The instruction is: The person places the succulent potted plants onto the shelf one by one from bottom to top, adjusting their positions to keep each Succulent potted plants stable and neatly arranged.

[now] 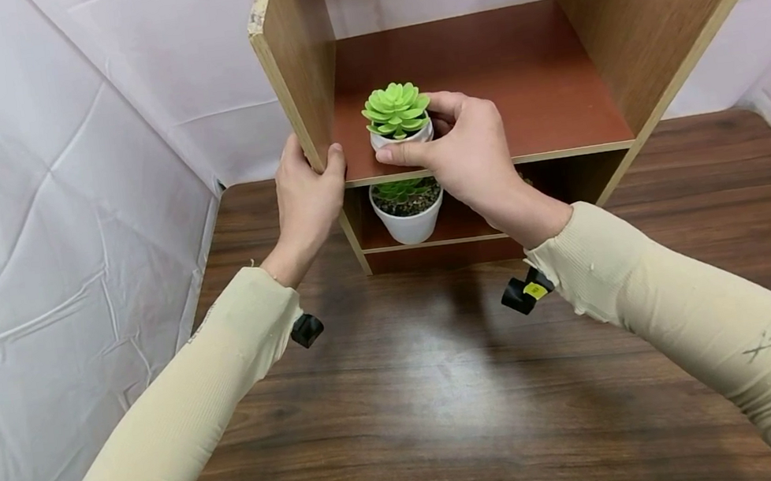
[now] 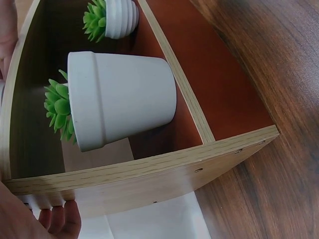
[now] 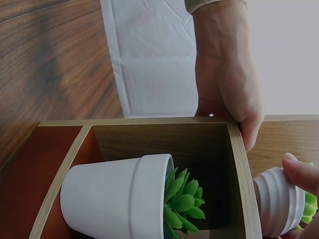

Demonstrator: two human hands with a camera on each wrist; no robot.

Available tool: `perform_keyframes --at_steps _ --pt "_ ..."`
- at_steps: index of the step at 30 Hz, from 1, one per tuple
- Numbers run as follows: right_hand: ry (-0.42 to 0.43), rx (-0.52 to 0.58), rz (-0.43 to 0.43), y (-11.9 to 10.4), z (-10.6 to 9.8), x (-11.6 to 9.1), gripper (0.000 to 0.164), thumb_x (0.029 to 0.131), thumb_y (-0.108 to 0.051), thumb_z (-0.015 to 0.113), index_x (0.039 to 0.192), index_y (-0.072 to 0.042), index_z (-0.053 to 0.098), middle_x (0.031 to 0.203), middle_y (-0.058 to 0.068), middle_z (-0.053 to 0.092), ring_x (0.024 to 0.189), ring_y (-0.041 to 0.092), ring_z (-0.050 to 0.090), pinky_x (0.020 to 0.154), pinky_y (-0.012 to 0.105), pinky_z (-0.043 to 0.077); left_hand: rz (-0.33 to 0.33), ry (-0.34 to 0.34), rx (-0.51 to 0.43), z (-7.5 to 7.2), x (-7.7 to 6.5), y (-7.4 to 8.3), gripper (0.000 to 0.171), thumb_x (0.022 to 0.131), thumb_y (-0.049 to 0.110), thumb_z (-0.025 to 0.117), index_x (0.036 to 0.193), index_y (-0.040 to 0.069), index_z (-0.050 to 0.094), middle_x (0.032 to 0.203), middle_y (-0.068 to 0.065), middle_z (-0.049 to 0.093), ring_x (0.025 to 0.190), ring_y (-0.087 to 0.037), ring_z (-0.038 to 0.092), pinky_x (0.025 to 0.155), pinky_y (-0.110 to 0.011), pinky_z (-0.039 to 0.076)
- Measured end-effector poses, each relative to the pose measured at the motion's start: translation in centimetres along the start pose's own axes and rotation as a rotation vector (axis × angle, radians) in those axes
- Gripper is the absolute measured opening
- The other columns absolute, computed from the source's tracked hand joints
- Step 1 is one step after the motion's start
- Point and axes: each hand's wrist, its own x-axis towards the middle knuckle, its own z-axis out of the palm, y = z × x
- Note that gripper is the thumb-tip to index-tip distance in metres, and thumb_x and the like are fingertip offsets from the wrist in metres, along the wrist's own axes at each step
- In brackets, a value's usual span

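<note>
My right hand (image 1: 471,151) pinches a small ribbed white pot (image 3: 276,199) between thumb and fingers. A bright green succulent (image 1: 396,108) fills its top. The pot is at the front left of the shelf unit's red-brown upper board (image 1: 480,71). My left hand (image 1: 309,194) grips the unit's left side panel (image 1: 301,75), thumb on the inner side and fingers curled round the outside. Just below, a larger white pot (image 2: 122,97) with a green succulent (image 3: 184,199) stands upright in the lower compartment, close to that panel.
Deeper along the lower compartment sits another small ribbed pot (image 2: 121,20) with a green plant. The wooden unit stands on a dark brown wood-grain table (image 1: 446,392). White sheeting (image 1: 21,234) hangs at the left and behind. The right side panel (image 1: 659,11) rises at the right.
</note>
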Motion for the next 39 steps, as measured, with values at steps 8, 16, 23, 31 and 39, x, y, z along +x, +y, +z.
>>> perform_keyframes --at_steps 8,16,23,31,39 --pt "-0.005 0.014 -0.008 0.0 -0.2 -0.1 0.057 0.068 -0.016 0.093 0.12 -0.009 0.07 0.105 0.001 0.071 0.093 0.013 0.066 0.082 0.027 0.05 0.015 0.003 -0.007 0.1 0.1 0.0 0.031 0.096 0.025 0.059 0.121 0.007 0.06 0.113 -0.006 0.061 0.105 -0.018 0.057 0.088 -0.031 0.043" --pt "-0.005 0.073 0.013 -0.3 -0.4 -0.2 0.058 0.067 -0.018 0.093 0.119 -0.008 0.069 0.108 0.002 0.07 0.097 0.014 0.065 0.085 0.026 0.05 0.014 0.001 -0.015 0.0 0.1 -0.1 0.031 0.096 0.025 0.059 0.122 0.008 0.06 0.114 -0.006 0.061 0.105 -0.018 0.057 0.088 -0.031 0.044" --pt "-0.004 0.067 0.037 -0.6 -0.7 -0.4 0.073 0.067 -0.02 0.093 0.132 -0.005 0.06 0.125 0.002 0.063 0.111 0.012 0.059 0.094 0.025 0.044 0.015 0.0 -0.033 0.0 0.2 -0.2 0.031 0.096 0.025 0.059 0.122 0.008 0.059 0.114 -0.006 0.061 0.105 -0.017 0.057 0.087 -0.031 0.044" --pt "0.005 0.085 0.024 -0.8 -1.2 -1.1 0.085 0.068 -0.017 0.092 0.141 -0.004 0.05 0.134 0.006 0.056 0.118 0.012 0.055 0.099 0.024 0.04 0.016 -0.007 -0.039 -0.1 0.3 -0.3 0.031 0.096 0.025 0.059 0.122 0.007 0.059 0.114 -0.006 0.061 0.104 -0.018 0.057 0.087 -0.031 0.044" --pt "0.022 0.105 -0.036 -0.9 -1.8 -1.7 0.084 0.068 -0.014 0.092 0.14 -0.005 0.051 0.131 0.006 0.057 0.116 0.015 0.057 0.099 0.025 0.04 0.011 -0.001 -0.041 -0.2 0.5 -0.3 0.031 0.096 0.026 0.058 0.122 0.008 0.059 0.114 -0.006 0.06 0.103 -0.018 0.057 0.086 -0.031 0.044"
